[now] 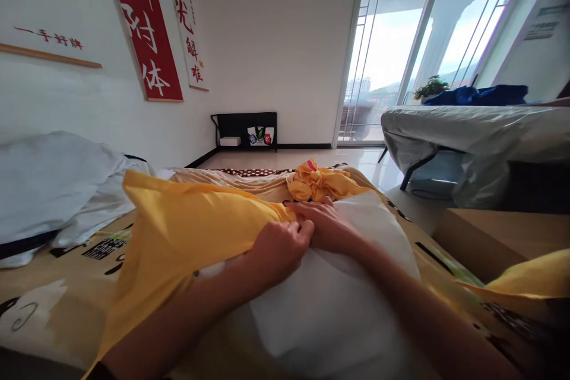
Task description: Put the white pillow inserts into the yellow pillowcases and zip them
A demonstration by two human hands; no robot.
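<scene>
- Head view: grips yellow cloth [191,222] in curled left hand [280,249]
- Touches cloth alongside with right hand [328,227]; cannot tell its grip
- Shows white pillow [333,303] beneath both hands

Home interior | printed bedding [84,291] is lying foremost | calligraphy scrolls [146,29] are hanging | glass doors [387,41] are admitting daylight

Backlit by daylight through the glass door [392,59], upper right; blown out nearly white there. Showing glare on the shiny floor [369,155]. Dim indoors, darkest along the bottom and in the lower-right corner. Softly shadowed across the white pillow [329,303], low on crisp texture. Slightly blurred in near foreground. Stretched wide-angle toward edges, with the red scroll [154,29] slanted.
</scene>
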